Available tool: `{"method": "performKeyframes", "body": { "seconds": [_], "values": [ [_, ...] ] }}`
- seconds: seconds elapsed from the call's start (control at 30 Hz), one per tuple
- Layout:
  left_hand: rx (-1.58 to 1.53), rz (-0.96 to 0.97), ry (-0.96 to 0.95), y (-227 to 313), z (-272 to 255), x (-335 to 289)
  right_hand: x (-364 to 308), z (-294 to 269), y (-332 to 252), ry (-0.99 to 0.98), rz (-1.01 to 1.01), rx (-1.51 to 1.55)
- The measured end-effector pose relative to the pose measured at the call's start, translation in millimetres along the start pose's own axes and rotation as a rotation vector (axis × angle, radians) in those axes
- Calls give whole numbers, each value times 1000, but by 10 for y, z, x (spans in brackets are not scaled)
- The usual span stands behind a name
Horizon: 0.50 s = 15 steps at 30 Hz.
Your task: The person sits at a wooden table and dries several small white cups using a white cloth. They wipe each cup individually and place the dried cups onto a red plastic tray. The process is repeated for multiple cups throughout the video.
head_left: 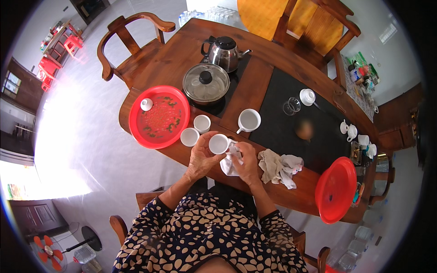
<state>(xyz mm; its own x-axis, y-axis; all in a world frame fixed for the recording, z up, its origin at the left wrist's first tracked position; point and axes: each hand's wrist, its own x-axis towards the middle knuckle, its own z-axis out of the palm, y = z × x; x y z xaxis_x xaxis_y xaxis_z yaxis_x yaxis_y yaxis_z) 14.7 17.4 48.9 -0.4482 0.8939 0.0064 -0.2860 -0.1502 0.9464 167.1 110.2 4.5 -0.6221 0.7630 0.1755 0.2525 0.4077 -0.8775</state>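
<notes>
My left hand [203, 157] is closed around a small white cup [219, 144], its open mouth turned up toward me. A white cloth [229, 165] is bunched in my right hand [246, 163], pressed against the cup's right side. Two more white cups stand just left of my left hand: one nearer cup [189, 137] and one farther cup [202, 123]. Beyond my hands is a larger white mug [249, 120] with a handle. Crumpled beige and white rags [279, 167] lie to the right of my right hand.
A red tray [136, 132] with a tiny white cup stands left. Behind are a lidded glass pot [195, 93] and a steel kettle [226, 54]. Rightward sit a glass cup [291, 106], a white lidded bowl [307, 97], white teaware [352, 132] and a red basin [337, 191].
</notes>
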Motion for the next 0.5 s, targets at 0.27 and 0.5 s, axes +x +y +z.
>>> {"method": "performKeyframes", "body": {
  "seconds": [0.27,0.5],
  "values": [
    [-266,-182,-72,116,-15,-43,-194,209,347,43,-139,-127],
    [-280,-114,-42,187,37,-18,122,-212,-797,132,-116,168]
  ]
}}
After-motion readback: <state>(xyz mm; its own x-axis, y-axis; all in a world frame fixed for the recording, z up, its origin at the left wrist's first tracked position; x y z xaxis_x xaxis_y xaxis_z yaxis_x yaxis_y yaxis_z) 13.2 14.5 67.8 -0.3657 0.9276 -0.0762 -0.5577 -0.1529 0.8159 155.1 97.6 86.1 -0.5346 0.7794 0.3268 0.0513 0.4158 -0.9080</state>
